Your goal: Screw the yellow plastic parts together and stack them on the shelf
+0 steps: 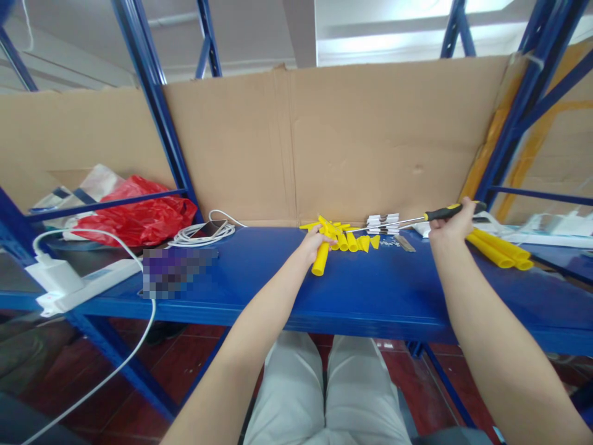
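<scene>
Guide the screwdriver (443, 213) in a steady line with your right hand (454, 224) wrapped round it, while your left hand (315, 241), fingers closed on the yellow tube (319, 262), braces it between the front and back edges of the desk (259, 272).

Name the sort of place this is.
Probably an assembly workstation: a screwdriver in the right hand, a yellow tube in the left hand, and a blue metal rack frame.
</scene>
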{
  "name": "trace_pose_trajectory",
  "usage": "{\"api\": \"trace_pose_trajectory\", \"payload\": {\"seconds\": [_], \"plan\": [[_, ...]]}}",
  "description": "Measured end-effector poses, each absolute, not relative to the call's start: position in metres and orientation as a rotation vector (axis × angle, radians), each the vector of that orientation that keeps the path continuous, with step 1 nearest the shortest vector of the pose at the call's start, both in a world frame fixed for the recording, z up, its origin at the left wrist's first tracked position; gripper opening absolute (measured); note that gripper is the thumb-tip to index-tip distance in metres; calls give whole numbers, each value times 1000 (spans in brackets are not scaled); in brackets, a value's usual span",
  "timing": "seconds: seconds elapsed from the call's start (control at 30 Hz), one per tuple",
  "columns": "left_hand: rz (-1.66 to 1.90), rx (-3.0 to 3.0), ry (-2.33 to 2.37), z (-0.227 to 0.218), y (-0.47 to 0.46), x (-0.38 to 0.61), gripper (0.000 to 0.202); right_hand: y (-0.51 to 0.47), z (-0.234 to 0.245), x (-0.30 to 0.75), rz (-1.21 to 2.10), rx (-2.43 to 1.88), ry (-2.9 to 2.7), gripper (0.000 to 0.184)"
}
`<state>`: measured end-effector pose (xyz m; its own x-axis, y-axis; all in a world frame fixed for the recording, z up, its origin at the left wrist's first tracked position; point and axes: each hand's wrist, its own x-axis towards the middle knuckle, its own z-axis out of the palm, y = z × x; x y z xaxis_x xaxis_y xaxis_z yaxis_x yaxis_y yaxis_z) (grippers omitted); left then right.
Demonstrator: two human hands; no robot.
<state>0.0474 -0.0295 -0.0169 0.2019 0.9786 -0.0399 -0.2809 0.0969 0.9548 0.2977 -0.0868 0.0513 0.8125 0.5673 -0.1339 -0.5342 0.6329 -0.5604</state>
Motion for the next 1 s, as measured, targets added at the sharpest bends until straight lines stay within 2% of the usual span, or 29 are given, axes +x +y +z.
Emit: {"api": "trace_pose_trajectory", "payload": {"seconds": [0.3,0.5,0.7,1.0], "plan": [[1032,1045,786,-18,-30,49,83,-81,44,295,669,-537,-120,31],[1025,1020,805,-17,-36,51,83,-69,35,304,586,-679,-281,28],[1031,1007,811,-14,-39,50,82,-74,39,298,633,-576,-189,24],[1034,1015,760,-14,-39,52,80,-80,45,291,687,-480,-94,29]]}}
